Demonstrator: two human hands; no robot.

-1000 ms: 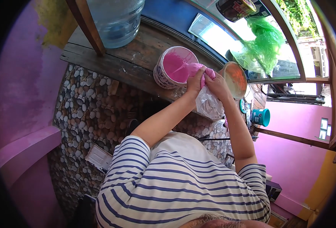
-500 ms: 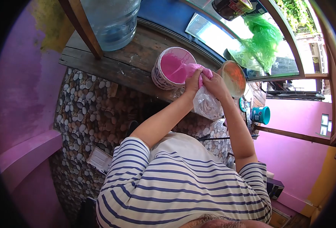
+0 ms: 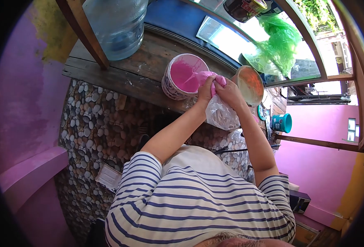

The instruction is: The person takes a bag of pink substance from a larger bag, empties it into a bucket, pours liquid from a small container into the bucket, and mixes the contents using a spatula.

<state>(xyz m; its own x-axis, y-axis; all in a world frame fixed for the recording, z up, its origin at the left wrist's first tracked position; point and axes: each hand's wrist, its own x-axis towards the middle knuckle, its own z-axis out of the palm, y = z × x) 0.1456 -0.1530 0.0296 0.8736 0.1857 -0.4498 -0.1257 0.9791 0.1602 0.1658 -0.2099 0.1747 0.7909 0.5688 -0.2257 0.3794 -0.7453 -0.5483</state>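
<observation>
My left hand [image 3: 205,91] and my right hand [image 3: 230,91] are closed side by side around a clear plastic bag [image 3: 221,113]. The bag's far end bulges with something pink above my fingers, and its loose, crumpled end hangs below my grip toward me. From the pink end, a pale pink strand reaches into a white bucket [image 3: 169,89] with a printed outside. Pink paint [image 3: 181,77] coats the bucket's inner wall and fills part of it. Just right of my right hand stands a tub [image 3: 250,84] with orange smears inside.
The bucket stands on a dark wooden bench [image 3: 120,74]. A large clear water jug [image 3: 118,31] is at the back left beside a wooden post [image 3: 83,35]. Green plastic bags [image 3: 278,43] lie behind the glass. A teal bucket [image 3: 281,123] is at right, a white tray [image 3: 108,178] on the pebble-patterned floor.
The whole view has shifted slightly, so the bench things sit a little lower and further left. Both hands keep their grip on the bag, its pink end still at the bucket's rim.
</observation>
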